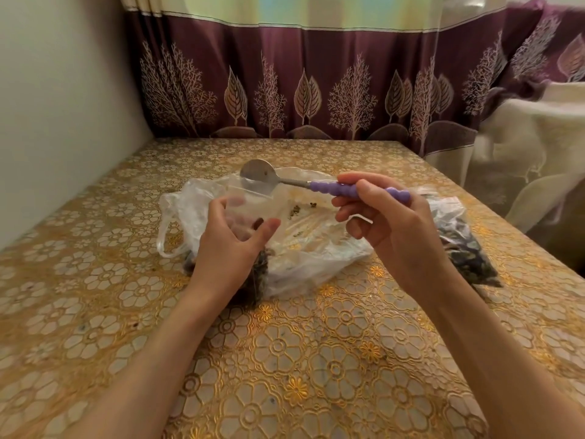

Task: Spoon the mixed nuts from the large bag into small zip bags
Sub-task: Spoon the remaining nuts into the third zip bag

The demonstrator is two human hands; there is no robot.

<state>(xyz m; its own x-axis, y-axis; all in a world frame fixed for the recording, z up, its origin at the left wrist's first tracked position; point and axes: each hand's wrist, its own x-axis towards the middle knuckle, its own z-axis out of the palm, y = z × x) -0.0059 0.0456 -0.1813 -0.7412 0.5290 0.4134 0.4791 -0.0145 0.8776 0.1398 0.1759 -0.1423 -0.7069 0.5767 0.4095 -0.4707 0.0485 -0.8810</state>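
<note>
At frame centre, the right hand [376, 213] pinches a spoon [319, 184] lying left-right, bowl leftward at the small zip bag [250, 201] gripped by the left hand [231, 245]; bowl seemingly empty.

Metal spoon [258, 178], glossy clear plastic zip bag [250, 201], embossed tablecloth [316, 359].
</note>
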